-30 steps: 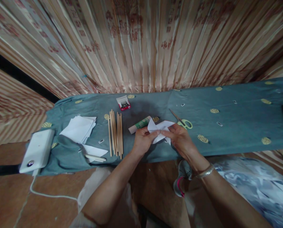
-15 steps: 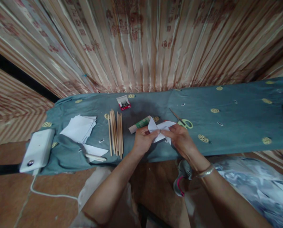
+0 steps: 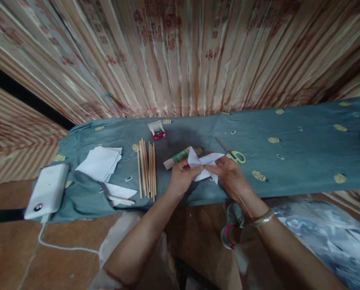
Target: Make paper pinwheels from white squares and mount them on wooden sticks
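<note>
A white paper pinwheel [image 3: 202, 163] with folded blades is held between both hands over the near part of the table. My left hand [image 3: 181, 176] grips its left side, thumb pressed toward the centre. From the right, my right hand [image 3: 228, 173] pinches it, its thumb also meeting the middle. Whatever lies under the thumbs is hidden. Just behind my left hand lies a green and pale tube [image 3: 178, 158], partly covered by the paper. Scissors [image 3: 235, 156] with light green handles rest beyond my right hand.
Left of my hands lie several wooden sticks [image 3: 148, 171], with a small red box [image 3: 157, 131] of metal pieces behind them. Farther left are a stack of white paper [image 3: 99, 163], pencil-like sticks [image 3: 121, 200] and a white power bank [image 3: 48, 191] with a cable [image 3: 68, 248].
Both hands keep the pinwheel in nearly the same spot, with only a very slight shift of the paper. Nothing else on the table has visibly moved.
</note>
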`<state>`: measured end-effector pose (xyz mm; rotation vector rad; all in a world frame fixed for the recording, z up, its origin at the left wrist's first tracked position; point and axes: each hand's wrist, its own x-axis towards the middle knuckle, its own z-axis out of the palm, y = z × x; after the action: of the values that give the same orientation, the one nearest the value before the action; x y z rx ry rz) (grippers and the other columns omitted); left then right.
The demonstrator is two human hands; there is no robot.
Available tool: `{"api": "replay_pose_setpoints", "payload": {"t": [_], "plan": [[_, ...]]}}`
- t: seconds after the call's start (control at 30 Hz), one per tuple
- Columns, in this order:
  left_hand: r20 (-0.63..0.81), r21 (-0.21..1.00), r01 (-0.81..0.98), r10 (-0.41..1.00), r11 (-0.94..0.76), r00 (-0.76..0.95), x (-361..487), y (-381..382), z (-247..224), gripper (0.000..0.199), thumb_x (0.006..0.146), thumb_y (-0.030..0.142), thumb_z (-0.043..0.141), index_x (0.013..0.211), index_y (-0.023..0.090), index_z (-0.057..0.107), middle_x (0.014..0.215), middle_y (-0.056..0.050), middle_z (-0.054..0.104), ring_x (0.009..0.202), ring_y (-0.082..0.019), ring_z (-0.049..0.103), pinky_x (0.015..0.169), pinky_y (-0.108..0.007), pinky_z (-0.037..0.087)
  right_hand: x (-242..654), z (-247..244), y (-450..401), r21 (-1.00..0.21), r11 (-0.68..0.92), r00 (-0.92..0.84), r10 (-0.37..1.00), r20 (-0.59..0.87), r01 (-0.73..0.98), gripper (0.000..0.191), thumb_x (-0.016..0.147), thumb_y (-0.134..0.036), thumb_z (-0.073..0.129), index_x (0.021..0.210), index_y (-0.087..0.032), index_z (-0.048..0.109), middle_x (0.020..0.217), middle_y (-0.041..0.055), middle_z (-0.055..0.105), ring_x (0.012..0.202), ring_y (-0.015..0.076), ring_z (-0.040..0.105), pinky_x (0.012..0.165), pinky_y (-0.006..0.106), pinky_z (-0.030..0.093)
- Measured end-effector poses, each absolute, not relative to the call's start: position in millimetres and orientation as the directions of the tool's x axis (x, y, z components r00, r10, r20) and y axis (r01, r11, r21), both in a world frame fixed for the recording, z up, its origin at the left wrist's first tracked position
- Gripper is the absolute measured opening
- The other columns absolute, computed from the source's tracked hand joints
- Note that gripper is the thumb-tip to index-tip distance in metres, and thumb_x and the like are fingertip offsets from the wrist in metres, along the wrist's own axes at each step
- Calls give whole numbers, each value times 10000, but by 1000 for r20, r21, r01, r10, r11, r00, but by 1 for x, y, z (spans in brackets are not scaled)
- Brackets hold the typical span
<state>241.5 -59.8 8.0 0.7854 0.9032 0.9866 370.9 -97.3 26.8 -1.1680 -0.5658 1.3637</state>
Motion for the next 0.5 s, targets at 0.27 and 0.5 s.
{"api": "replay_pose_setpoints", "payload": {"t": [0.27, 0.5], "plan": [[-265, 855, -368, 918, 365, 297, 243, -60, 9, 312, 431, 288, 880, 659, 146, 722, 631, 2, 698, 575, -124, 581, 660, -274, 488, 372, 24, -97, -869, -229, 181, 925, -335, -439, 423, 494, -226, 867, 878, -207, 689, 800, -15, 757, 712, 184, 689, 733, 317, 533], [-259, 862, -363, 922, 354, 287, 242, -60, 9, 290, 453, 272, 876, 661, 147, 718, 646, -8, 706, 579, -130, 588, 648, -274, 485, 373, 22, -97, -873, -231, 168, 929, -329, -431, 464, 489, -229, 877, 908, -209, 678, 813, -7, 759, 695, 180, 687, 734, 316, 527]]}}
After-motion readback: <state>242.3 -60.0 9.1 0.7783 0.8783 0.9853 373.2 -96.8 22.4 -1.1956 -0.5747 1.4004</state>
